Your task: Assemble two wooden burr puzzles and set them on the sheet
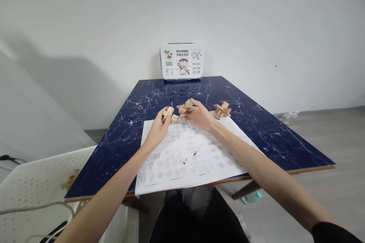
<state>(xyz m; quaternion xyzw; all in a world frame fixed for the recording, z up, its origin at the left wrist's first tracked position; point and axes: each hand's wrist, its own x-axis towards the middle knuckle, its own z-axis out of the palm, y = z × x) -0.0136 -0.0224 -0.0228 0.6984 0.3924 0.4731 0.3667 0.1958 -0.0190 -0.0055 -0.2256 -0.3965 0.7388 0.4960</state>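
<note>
Above the far edge of a printed paper sheet [171, 163], my left hand [158, 127] is closed around a few joined wooden puzzle pieces [169, 112]; one short piece juts out to the right. My right hand [198, 115] grips another light wooden puzzle piece [186, 105] between thumb and fingers, close to the left one but apart from it. Part of each piece is hidden by my fingers. Right of my right hand, an assembled wooden burr puzzle [222, 110] with crossing bars rests at the sheet's far right corner.
The dark blue marbled table [242, 133] carries a white printed case [182, 62] against the wall. Two small dark bits [195, 153] lie on the sheet. At left stands a white perforated shelf [34, 182] with cables. A bottle with a teal cap [253, 197] is on the floor.
</note>
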